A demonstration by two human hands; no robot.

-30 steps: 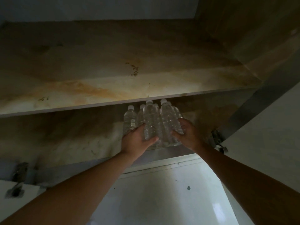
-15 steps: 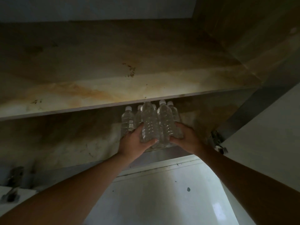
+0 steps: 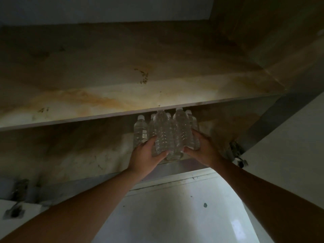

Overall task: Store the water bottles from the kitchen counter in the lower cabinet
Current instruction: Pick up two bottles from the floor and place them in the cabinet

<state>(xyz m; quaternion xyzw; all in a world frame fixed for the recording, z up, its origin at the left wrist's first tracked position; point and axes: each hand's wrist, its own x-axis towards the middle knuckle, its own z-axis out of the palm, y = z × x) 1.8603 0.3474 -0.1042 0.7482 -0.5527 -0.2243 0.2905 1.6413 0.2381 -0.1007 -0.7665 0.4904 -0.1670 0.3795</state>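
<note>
Several clear water bottles (image 3: 168, 134) with white caps stand bunched together on the bottom shelf of the lower cabinet (image 3: 73, 155), just under the stained middle shelf (image 3: 105, 95). My left hand (image 3: 147, 155) grips the left side of the bunch, thumb curled round the front bottle. My right hand (image 3: 203, 149) grips the right side, fingers wrapped behind the bottles. One bottle (image 3: 140, 130) stands slightly apart at the left. The lowest parts of the front bottles are hidden by my hands.
The open cabinet door (image 3: 289, 141) stands at the right with a metal hinge (image 3: 236, 153). More hinges (image 3: 19, 190) sit at the lower left. The white floor (image 3: 175, 213) lies below. The cabinet's right wall (image 3: 263, 41) is close to the bottles.
Both hands have pushed the bunch of bottles slightly further in under the middle shelf; the grip on both sides stays the same.
</note>
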